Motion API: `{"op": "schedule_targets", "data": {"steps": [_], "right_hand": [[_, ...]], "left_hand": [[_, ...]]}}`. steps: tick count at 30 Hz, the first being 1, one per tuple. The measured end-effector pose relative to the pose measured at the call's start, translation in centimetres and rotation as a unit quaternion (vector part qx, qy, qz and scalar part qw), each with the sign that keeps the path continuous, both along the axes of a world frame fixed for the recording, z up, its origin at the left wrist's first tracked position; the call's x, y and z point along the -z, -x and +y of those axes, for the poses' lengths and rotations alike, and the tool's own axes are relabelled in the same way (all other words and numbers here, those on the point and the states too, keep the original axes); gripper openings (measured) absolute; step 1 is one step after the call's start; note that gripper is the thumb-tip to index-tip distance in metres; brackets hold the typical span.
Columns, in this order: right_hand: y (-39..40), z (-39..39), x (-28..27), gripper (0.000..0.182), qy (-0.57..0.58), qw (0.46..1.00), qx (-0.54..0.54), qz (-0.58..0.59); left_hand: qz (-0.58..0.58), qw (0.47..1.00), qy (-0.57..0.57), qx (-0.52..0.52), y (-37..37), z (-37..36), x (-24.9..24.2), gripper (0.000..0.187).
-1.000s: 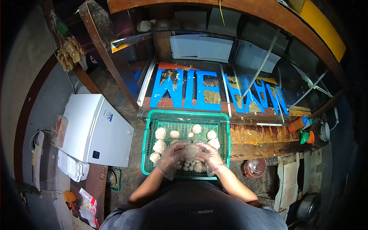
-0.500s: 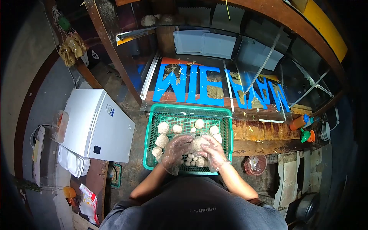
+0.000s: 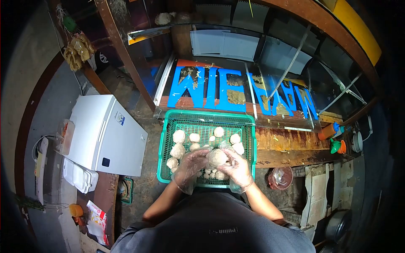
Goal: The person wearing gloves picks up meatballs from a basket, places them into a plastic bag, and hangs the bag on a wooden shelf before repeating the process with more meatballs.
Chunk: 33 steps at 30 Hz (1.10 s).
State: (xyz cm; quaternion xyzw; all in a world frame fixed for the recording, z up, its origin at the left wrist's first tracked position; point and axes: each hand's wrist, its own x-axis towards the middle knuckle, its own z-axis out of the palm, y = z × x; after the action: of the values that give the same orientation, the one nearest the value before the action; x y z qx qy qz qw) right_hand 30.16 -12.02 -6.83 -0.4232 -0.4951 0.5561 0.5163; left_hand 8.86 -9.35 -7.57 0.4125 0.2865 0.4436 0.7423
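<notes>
A large, pale, rough-surfaced meatball (image 3: 217,157) is held between my two hands above a green plastic basket (image 3: 163,152). My left hand (image 3: 190,168), in a clear plastic glove, has its fingers closed against the ball's left side. My right hand (image 3: 237,169), gloved the same way, grips it from the right, thumb towards me. Several other big meatballs lie in the basket, among them one at the left wall (image 3: 177,150) and one at the right (image 3: 238,148). Below my hands sits a cluster of small meatballs (image 3: 208,173), partly hidden by my fingers.
Beyond the basket stands a glass display case with blue lettering (image 3: 230,88). A white chest freezer (image 3: 122,139) is on the left, with white foam boxes (image 3: 80,176) near it. To the right are a wooden bench (image 3: 291,145) and a reddish bucket (image 3: 280,178).
The large meatball has turned or shifted slightly left and up between my hands, and shows more fully now. My right fingers have moved down off its top. The camera view has shifted slightly.
</notes>
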Motion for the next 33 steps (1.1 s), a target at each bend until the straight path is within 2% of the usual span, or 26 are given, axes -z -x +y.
{"op": "schedule_targets", "data": {"steps": [1, 5, 7, 8, 9, 10, 12, 14, 17, 19, 21, 24, 25, 27, 29, 31, 33], "right_hand": [[-0.1, -0.1, -0.2, 0.06, -0.019, 0.996, 0.008, -0.088], [0.3, -0.3, -1.6, 0.056, -0.043, 0.984, 0.017, -0.171], [0.4, -0.4, -1.9, 0.055, -0.05, 0.961, 0.011, -0.272], [0.5, -0.4, -1.7, 0.055, -0.05, 0.961, 0.013, -0.271], [0.6, -0.4, -1.2, 0.054, -0.101, 0.944, 0.023, -0.312], [0.7, -0.3, -0.8, 0.053, -0.152, 0.923, 0.033, -0.352], [1.2, -0.4, -0.3, 0.054, -0.16, 0.911, 0.035, -0.379], [1.8, -0.3, 0.0, 0.055, -0.167, 0.898, 0.037, -0.406], [3.3, 0.3, -0.7, 0.056, -0.172, 0.909, 0.052, -0.375], [4.7, 0.1, -2.2, 0.058, -0.051, 0.975, 0.065, -0.208], [5.2, 0.1, -1.3, 0.062, -0.03, 0.977, 0.061, -0.202], [6.8, 0.2, -2.4, 0.064, 0.009, 0.996, 0.038, -0.08], [7.2, 0.3, -2.5, 0.064, 0.01, 0.996, 0.042, -0.082], [8.0, 0.3, -2.3, 0.064, 0.015, 0.999, 0.041, -0.009], [8.7, 0.2, -1.6, 0.063, 0.02, 0.998, 0.063, -0.014], [9.6, 0.3, -1.3, 0.062, 0.025, 0.996, 0.086, -0.019], [10.4, 0.1, -1.1, 0.056, 0.029, 0.995, 0.096, 0.013]], "left_hand": [[0.0, 1.0, 0.001, 0.0, 0.1, -0.1, 0.1, 0.037], [0.048, 0.999, -0.004, 0.007, 0.8, -0.1, 0.4, 0.041], [0.076, 0.997, 0.0, 0.023, 1.1, 0.2, -0.2, 0.043], [0.102, 0.994, -0.007, 0.033, 1.3, 0.2, -0.7, 0.045], [0.128, 0.991, -0.014, 0.044, 1.4, 0.3, -1.2, 0.046], [0.129, 0.99, -0.014, 0.046, 1.5, 0.5, -1.4, 0.046], [0.073, 0.993, -0.071, 0.05, 1.8, 0.9, -1.7, 0.052], [0.052, 0.994, -0.057, 0.074, 2.5, 1.4, -1.8, 0.053], [0.037, 0.993, -0.018, 0.109, 3.8, 2.6, -1.3, 0.058], [0.017, 0.995, -0.034, 0.096, 4.3, 2.9, -0.7, 0.061], [0.015, 0.995, -0.041, 0.095, 5.1, 3.2, 0.1, 0.065], [-0.058, 0.988, -0.088, 0.111, 6.2, 3.8, 1.0, 0.068], [-0.061, 0.988, -0.087, 0.114, 6.6, 4.0, 1.1, 0.068], [-0.061, 0.989, -0.067, 0.12, 7.6, 4.2, 1.7, 0.068], [-0.077, 0.988, -0.073, 0.111, 8.4, 4.3, 2.5, 0.066], [-0.035, 0.992, -0.035, 0.115, 9.1, 4.6, 1.7, 0.065], [-0.04, 0.991, -0.04, 0.125, 9.7, 5.0, 1.8, 0.063]]}}
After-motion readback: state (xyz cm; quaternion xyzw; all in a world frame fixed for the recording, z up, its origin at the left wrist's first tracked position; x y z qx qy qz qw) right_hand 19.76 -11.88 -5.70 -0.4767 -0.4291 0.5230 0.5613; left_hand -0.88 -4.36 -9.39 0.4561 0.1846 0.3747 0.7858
